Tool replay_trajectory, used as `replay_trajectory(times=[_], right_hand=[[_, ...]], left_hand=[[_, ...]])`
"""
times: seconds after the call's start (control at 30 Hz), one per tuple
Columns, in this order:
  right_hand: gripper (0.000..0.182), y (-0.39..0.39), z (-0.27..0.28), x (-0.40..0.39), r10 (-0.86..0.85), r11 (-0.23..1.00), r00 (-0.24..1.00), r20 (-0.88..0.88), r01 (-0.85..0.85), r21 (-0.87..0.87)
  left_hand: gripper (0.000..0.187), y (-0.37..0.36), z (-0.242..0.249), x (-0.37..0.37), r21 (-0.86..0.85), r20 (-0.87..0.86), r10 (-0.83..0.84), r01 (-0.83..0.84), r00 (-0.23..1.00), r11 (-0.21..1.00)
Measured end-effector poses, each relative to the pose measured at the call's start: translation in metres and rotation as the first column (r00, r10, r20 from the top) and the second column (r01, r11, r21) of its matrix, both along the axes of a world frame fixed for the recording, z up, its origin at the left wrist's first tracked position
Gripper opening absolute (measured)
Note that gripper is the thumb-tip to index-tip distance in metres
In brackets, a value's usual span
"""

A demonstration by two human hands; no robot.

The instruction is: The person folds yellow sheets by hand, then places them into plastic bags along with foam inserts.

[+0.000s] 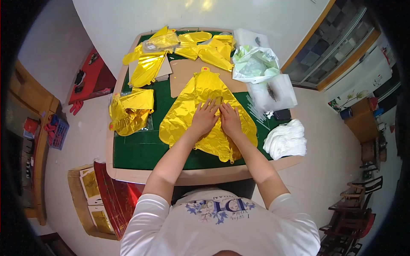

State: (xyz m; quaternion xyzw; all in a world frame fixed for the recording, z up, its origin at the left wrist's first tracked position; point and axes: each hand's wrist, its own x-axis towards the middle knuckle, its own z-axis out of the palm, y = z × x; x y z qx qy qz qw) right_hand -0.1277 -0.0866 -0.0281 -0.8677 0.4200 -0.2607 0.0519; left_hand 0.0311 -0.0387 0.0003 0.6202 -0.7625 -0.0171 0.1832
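A flat gold foil balloon lies spread over the middle of the table, wider toward me, with a small red-marked tab at its far end. My left hand rests on its centre, fingers stretched and a little apart. Close beside it, my right hand also lies on the foil with its fingers extended. A small darker patch shows on the foil between the fingertips; I cannot make out what it is. Creases run across the foil around both hands.
More gold foil pieces lie along the table's far side, and a folded one at the left. Plastic bags, a white cloth bundle and thin clear strips are on the right. Brown cardboard lies beneath the balloon's far end.
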Motion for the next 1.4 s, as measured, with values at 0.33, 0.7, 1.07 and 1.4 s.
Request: replay_trajectory(times=[0.33, 0.7, 1.07, 1.4], right_hand=[[0.032, -0.013, 0.002, 0.007, -0.033, 0.999, 0.998, -0.048, 0.035, 0.036], [0.034, -0.005, 0.016, -0.007, 0.04, 0.997, 0.993, -0.109, -0.033, 0.065], [0.033, 0.09, 0.045, -0.085, 0.186, 0.978, 0.976, -0.115, -0.173, 0.118], [0.027, 0.04, 0.048, -0.107, -0.137, 0.927, 0.966, -0.221, 0.203, 0.315]], left_hand=[[0.049, 0.005, -0.016, 0.006, 0.009, -0.034, 0.008, -0.007, 0.999, 1.0], [0.048, 0.004, -0.015, 0.005, -0.003, -0.045, 0.021, -0.022, 0.999, 1.0], [0.047, 0.003, -0.017, 0.006, -0.01, -0.075, 0.017, -0.018, 0.997, 1.0], [0.051, 0.004, -0.016, 0.006, 0.019, -0.064, 0.021, -0.02, 0.998, 1.0]])
